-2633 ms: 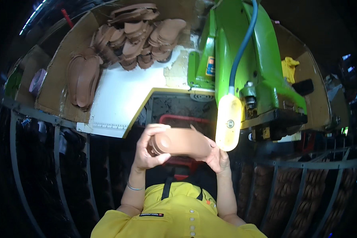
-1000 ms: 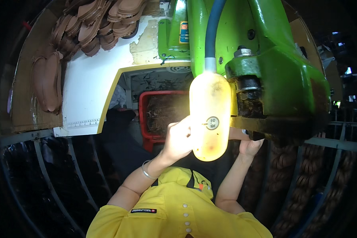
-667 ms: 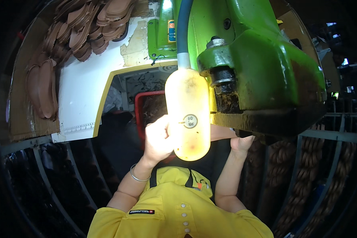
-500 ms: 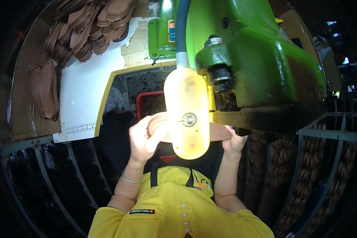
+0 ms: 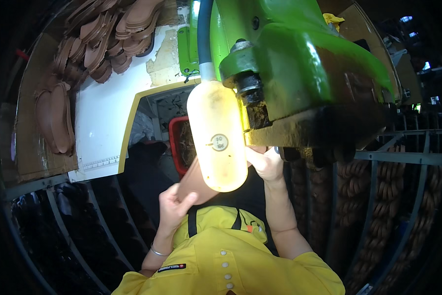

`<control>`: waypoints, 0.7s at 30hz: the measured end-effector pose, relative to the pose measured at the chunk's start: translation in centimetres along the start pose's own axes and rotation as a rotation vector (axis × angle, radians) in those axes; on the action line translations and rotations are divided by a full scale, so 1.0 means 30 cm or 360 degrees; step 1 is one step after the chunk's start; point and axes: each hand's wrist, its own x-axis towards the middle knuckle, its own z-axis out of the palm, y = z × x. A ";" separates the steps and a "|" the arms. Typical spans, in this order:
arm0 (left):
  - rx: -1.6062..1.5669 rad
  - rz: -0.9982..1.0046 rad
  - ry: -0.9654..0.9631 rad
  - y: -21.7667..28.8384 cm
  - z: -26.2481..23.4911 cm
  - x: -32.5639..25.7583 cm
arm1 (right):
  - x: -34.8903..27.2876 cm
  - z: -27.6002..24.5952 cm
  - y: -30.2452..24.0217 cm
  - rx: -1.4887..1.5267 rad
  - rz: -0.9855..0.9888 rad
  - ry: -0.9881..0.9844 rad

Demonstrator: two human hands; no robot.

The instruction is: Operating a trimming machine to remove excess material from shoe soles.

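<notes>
A brown shoe sole (image 5: 194, 186) slants between my two hands, with its middle hidden behind the glowing lamp (image 5: 217, 169). My left hand (image 5: 174, 205) pinches the near left end, thumb on top and fingers underneath. At the far right end my right hand (image 5: 269, 166) grips the sole, close beside the lamp and below the dark lower edge of the green machine (image 5: 324, 78). Some of the right fingers are hidden.
Several brown soles (image 5: 95, 49) are piled by a cardboard box (image 5: 29, 152) on the white table (image 5: 100, 118). A red bin (image 5: 173, 142) with scraps sits below the table cutout. Racks of soles (image 5: 351, 196) stand at the right.
The sole has turned from nearly level to a slant, its left end coming down toward me. My left hand has moved lower and my right hand slightly left. The view has shifted.
</notes>
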 end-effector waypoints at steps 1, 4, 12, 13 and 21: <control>0.0209 0.0040 -0.0228 0.023 0.017 0.039 | 0.017 0.014 -0.018 0.0098 0.0011 0.0094; 0.0586 0.0564 -0.0128 0.139 0.184 0.166 | 0.033 0.003 -0.114 0.0104 0.0111 -0.0031; 0.0652 0.0613 -0.0360 0.142 0.251 0.291 | 0.001 -0.031 -0.124 0.0348 -0.0024 0.0522; 0.0579 0.0683 -0.0314 0.123 0.240 0.290 | 0.006 -0.014 -0.146 0.0386 -0.0016 0.0468; 0.0359 0.0880 -0.0168 0.071 0.165 0.263 | 0.011 0.083 -0.114 0.0682 -0.0039 0.0190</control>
